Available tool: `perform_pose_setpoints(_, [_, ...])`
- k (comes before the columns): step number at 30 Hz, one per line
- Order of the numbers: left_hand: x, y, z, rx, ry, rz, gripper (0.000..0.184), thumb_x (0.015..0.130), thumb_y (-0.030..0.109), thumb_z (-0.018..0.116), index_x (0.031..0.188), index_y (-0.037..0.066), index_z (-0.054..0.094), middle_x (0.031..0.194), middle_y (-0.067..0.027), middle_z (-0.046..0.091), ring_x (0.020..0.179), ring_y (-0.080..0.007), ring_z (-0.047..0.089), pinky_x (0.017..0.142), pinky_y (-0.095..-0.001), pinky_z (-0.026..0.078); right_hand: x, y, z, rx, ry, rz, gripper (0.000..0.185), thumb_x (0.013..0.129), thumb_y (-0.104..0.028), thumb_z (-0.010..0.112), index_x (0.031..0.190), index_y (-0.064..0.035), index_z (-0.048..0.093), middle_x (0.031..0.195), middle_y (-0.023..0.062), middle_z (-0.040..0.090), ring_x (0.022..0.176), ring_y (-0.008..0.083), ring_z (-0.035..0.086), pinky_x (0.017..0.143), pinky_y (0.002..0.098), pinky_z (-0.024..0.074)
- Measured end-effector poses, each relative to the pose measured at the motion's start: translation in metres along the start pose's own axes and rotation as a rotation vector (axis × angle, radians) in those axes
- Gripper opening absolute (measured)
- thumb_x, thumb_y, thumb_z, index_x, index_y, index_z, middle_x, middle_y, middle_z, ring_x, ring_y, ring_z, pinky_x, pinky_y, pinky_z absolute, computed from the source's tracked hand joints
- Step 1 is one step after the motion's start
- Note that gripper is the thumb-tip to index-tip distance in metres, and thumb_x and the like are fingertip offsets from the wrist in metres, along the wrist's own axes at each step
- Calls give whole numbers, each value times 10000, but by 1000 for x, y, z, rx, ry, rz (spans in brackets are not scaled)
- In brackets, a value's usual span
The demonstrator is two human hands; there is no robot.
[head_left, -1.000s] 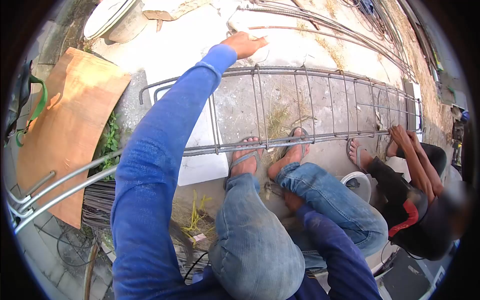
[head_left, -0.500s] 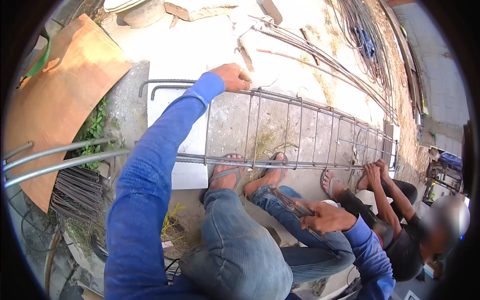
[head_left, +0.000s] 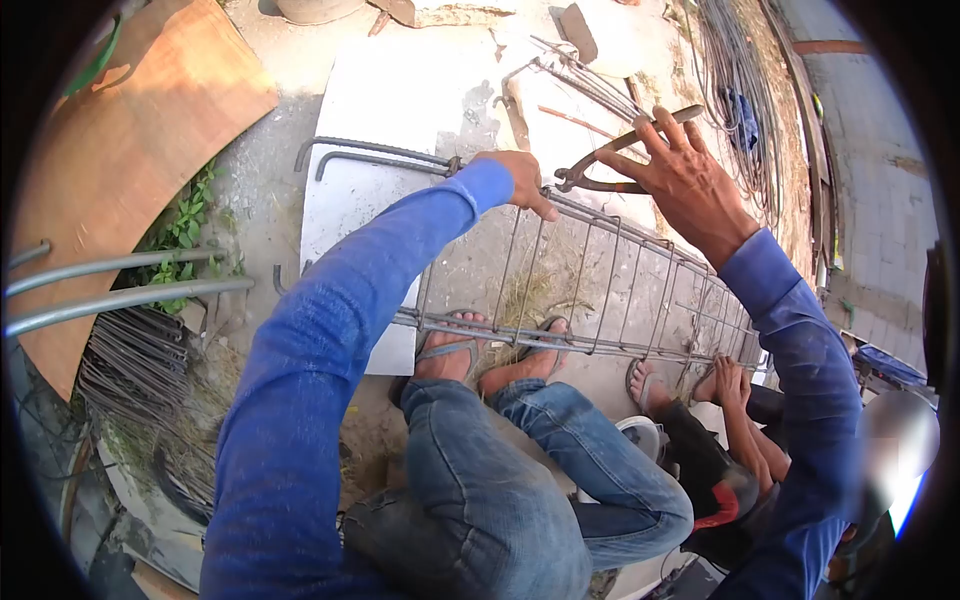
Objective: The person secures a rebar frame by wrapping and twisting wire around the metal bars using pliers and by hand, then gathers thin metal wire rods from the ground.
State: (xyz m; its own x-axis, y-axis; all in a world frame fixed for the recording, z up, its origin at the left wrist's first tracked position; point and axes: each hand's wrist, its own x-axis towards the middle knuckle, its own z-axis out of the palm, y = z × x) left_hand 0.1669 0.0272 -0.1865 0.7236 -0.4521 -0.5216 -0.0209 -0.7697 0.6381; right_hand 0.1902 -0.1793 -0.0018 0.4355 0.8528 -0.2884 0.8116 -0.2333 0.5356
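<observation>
A long rebar cage (head_left: pixel 615 290) of ribbed bars and thin stirrups lies across the ground in front of my feet. My left hand (head_left: pixel 522 184) is closed on its far bars, near the end with the hooked bars (head_left: pixel 385 152). Higher up and to the right, my right hand (head_left: pixel 690 195) holds a pair of end-cutting pincers (head_left: pixel 580 180) with the handles spread apart. Their jaws point left, close to the cage's far bars and just right of my left hand. Whether the jaws touch any wire is too small to tell.
A person's hands (head_left: pixel 732 382) hold the cage's right end. Curved plywood (head_left: pixel 150 170) and metal pipes (head_left: pixel 130 300) stand at left, with stacked stirrups (head_left: pixel 130 365) below them. A pale board (head_left: pixel 350 215) lies under the cage. Loose rods and coiled bars (head_left: pixel 735 70) lie at upper right.
My right hand has risen from beside my knee to the cage's far bars, and its pincers' handles are now spread. My left hand has moved right and slightly down along the bars.
</observation>
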Motion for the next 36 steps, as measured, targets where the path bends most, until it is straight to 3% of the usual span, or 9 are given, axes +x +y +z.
perform_pose_setpoints(1, [-1,-1,4,31,70,-2,859,678,695,804,1206,20,736,1188,-152,729,1105,-280,699,929,-406,549,4,3,2,26,-16,-7,541,974,-119,592,1461,-343,521,1337,166,547,1363,397,494,1086,557,493])
perform_pose_setpoints(4, [1,-5,9,58,144,34,722,707,736,774,1005,79,803,998,-94,774,975,-290,739,840,-456,566,12,10,7,83,-39,-33,522,968,-111,602,1435,-335,534,1337,161,551,1367,402,495,1081,547,503])
perform_pose_setpoints(7, [-2,-5,10,68,165,50,740,707,739,770,1041,79,800,1021,-92,773,986,-286,739,844,-450,571,16,13,5,135,-190,-45,511,976,-132,599,1439,-336,525,1339,163,553,1364,403,498,1069,536,515])
perform_pose_setpoints(10, [-5,-2,6,66,90,6,839,688,743,760,1207,83,750,1192,-120,721,1148,-291,674,947,-436,530,19,13,1,102,-212,-105,489,987,-156,591,1440,-326,520,1327,163,554,1355,399,506,1046,518,536])
perform_pose_setpoints(13, [-8,0,3,45,80,15,810,687,736,764,1149,72,771,1125,-121,736,1103,-290,690,907,-440,540,18,-2,3,44,-68,-52,471,988,-157,592,1430,-311,530,1305,157,555,1352,391,508,1037,512,544])
perform_pose_setpoints(23, [-8,0,4,45,102,15,762,687,725,769,1087,77,791,1034,-118,753,1026,-300,711,863,-441,549,15,-6,7,32,-211,-37,499,1006,-153,557,1469,-331,512,1447,182,507,1411,402,447,1101,572,479])
perform_pose_setpoints(26, [-8,-2,8,50,131,30,772,686,737,766,1082,74,792,1009,-119,759,1011,-303,719,860,-442,553,13,-6,6,-25,-214,-73,621,1000,-89,525,1545,-367,416,1537,199,438,1475,418,370,1169,582,407])
perform_pose_setpoints(32, [-11,0,4,48,126,21,789,683,758,760,1072,72,793,1002,-111,763,1003,-296,725,857,-440,559,7,-15,17,-76,-102,-69,564,1004,-155,546,1510,-393,474,1520,181,456,1466,425,380,1127,584,454])
perform_pose_setpoints(36, [-7,-3,9,49,156,44,794,673,761,764,1073,76,794,990,-110,765,989,-292,728,851,-436,561,5,-22,-1,14,-274,-26,536,1008,-178,549,1501,-379,494,1486,215,468,1452,460,389,1083,604,488])
